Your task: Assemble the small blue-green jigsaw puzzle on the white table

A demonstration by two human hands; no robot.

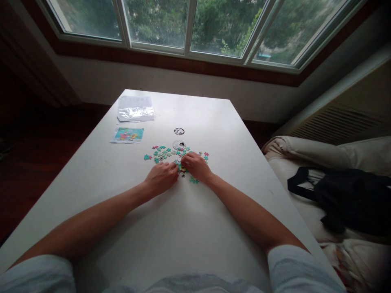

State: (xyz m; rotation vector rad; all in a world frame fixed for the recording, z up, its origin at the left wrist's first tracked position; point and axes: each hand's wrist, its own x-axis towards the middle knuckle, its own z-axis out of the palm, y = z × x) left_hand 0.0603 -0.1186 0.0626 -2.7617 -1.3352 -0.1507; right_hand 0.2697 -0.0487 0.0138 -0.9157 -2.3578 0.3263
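Small jigsaw puzzle pieces (165, 153), mostly green and teal with some pink and yellow, lie scattered in the middle of the white table (183, 228). My left hand (162, 176) rests at the near left side of them, fingers curled together. Just to its right, my right hand (195, 165) is over the pieces with its thumb and fingers pinched. What either hand holds is hidden or too small to make out. A few green pieces (194, 179) lie below my right hand. Two round black-and-white discs (179, 131) lie just beyond the pieces.
A picture card (128, 134) with colourful figures lies at the left, and a clear plastic bag with papers (136, 108) is behind it. To the right of the table, a black bag (351, 199) sits on a cream sofa (305, 148). Windows (226, 28) line the far wall.
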